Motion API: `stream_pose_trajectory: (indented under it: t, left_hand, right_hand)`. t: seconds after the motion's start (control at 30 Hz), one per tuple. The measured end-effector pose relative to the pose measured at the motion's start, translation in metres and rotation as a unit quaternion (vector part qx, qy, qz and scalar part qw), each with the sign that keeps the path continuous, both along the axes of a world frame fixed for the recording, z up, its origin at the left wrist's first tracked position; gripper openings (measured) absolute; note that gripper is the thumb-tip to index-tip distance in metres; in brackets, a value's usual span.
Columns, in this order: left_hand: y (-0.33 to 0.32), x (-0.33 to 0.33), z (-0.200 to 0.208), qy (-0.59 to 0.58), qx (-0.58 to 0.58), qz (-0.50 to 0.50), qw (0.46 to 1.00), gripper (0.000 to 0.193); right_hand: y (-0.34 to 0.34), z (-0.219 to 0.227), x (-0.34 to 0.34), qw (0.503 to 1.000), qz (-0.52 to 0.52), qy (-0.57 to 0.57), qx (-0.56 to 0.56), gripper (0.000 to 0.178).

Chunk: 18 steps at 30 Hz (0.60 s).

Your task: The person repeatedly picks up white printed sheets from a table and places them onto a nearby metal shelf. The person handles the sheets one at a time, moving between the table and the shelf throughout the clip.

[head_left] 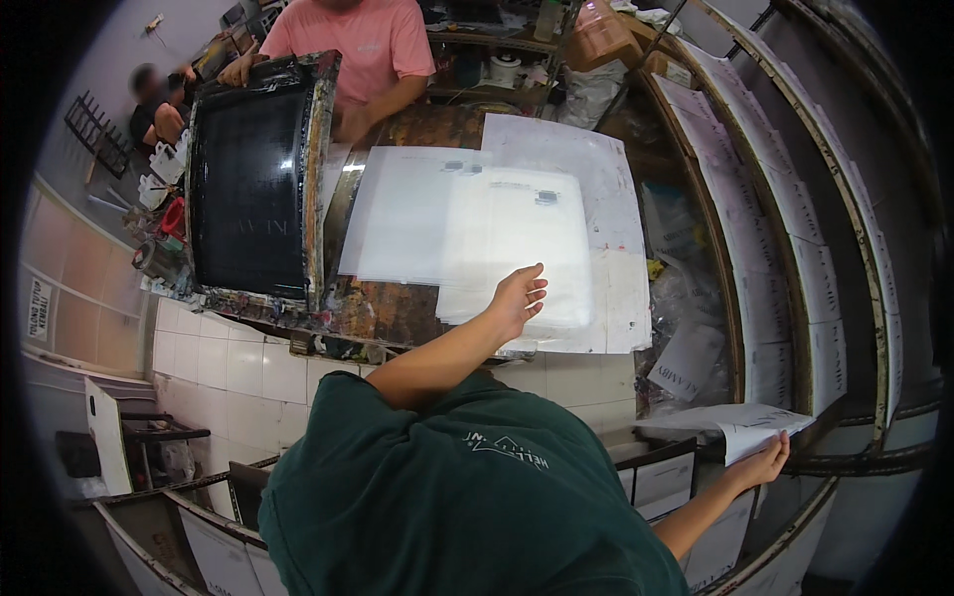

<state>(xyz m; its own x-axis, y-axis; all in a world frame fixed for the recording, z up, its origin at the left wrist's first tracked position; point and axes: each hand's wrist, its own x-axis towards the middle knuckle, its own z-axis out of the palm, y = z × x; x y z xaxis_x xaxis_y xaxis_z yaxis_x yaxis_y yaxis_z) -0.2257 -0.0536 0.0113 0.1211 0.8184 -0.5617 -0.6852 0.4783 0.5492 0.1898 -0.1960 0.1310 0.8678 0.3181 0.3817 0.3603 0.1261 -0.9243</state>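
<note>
My left hand (519,302) is over the near side of a stack of whitish translucent plastic sheets (522,233), fingers loosely curled and apart, holding nothing. Beside that stack, a second translucent sheet (393,223) lies to the left, with small dark print near its top. Out at my lower right, my right hand (763,463) pinches the edge of a white printed plastic sheet (760,429), which bends at the edge of a rack. A dark screen-printing frame (248,184) stands tilted up at the table's left, a co-worker's hand (238,70) on its top edge.
Long racks (795,238) with rows of white printed sheets curve along the right. A white board (621,258) lies under the stack on the worn wooden table (397,310). Crumpled clear plastic (686,298) lies between table and racks. Across the table stands a co-worker in a pink shirt (368,45).
</note>
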Motion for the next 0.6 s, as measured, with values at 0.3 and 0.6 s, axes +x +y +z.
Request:
stream_pose_trajectory:
  t: [0.3, 0.6]
  left_hand:
    - [0.006, -0.031, -0.030, 0.024, -0.012, 0.101, 0.995, 0.050]
    - [0.021, -0.082, -0.085, -0.062, 0.066, 0.278, 0.956, 0.055]
  right_hand:
    - [0.007, -0.017, -0.004, 0.999, 0.026, 0.038, -0.008, 0.019]
    - [0.017, -0.022, 0.003, 0.996, 0.063, 0.061, 0.020, 0.019]
